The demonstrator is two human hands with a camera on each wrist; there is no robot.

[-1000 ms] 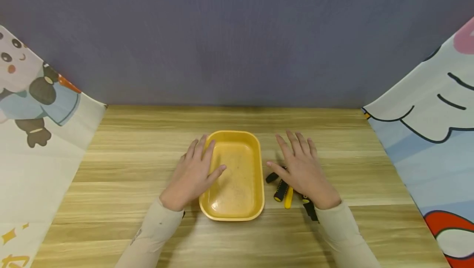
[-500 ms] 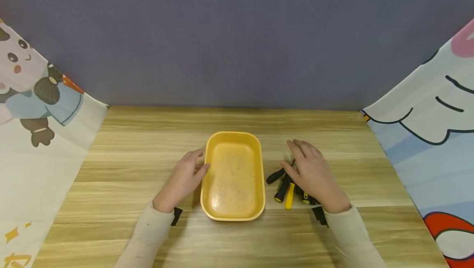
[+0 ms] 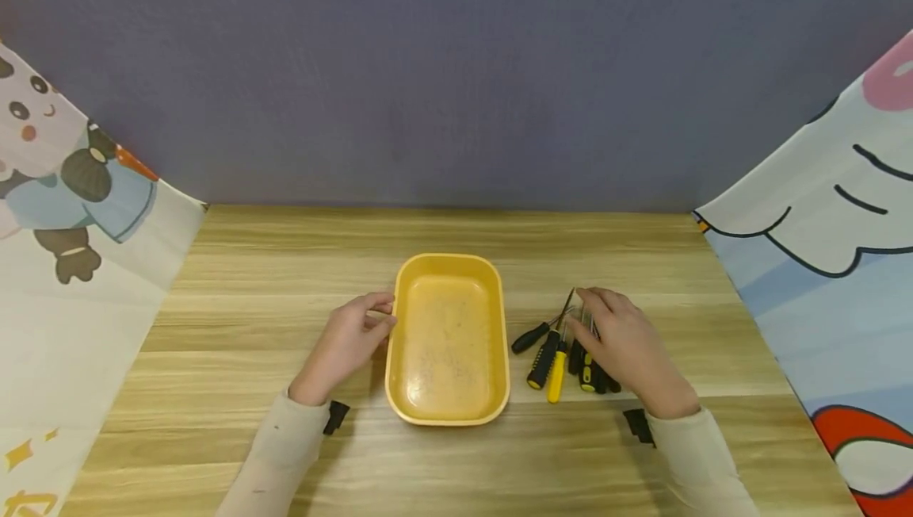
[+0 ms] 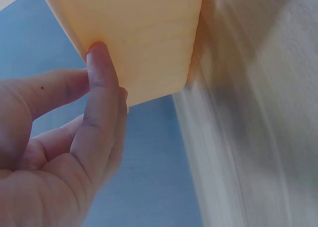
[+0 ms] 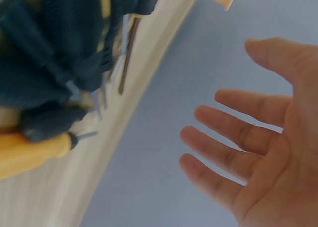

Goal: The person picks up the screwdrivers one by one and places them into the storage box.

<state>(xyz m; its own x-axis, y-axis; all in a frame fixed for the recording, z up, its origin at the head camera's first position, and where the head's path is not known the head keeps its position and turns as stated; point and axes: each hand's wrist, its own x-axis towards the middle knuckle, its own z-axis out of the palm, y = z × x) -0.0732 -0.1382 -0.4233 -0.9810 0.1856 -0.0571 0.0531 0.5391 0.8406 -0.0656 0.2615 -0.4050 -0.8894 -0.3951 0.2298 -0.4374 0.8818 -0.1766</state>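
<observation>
A yellow rectangular tray (image 3: pixel 449 342) stands on the wooden table. My left hand (image 3: pixel 348 341) is at its left side, fingers bent, fingertips touching the outer wall near the rim. The left wrist view shows one fingertip (image 4: pixel 99 50) on that wall. Right of the tray lies a loose pile of screwdrivers: a black one (image 3: pixel 529 338), a black one with yellow trim (image 3: pixel 544 360), a yellow one (image 3: pixel 557 374) and several more partly hidden. My right hand (image 3: pixel 628 342) hovers over the pile's right part, fingers spread apart and holding nothing in the right wrist view.
The wooden table (image 3: pixel 285 263) ends at a grey-blue back wall (image 3: pixel 456 89). Side panels with cartoon prints (image 3: pixel 85 263) bound it left and right. Black pieces (image 3: pixel 335 418) show beside both wrists.
My left hand has drawn back from over the tray to its left side, fingers bending. My right hand has moved right and toward me, uncovering more of the screwdrivers. The tray stays about where it was.
</observation>
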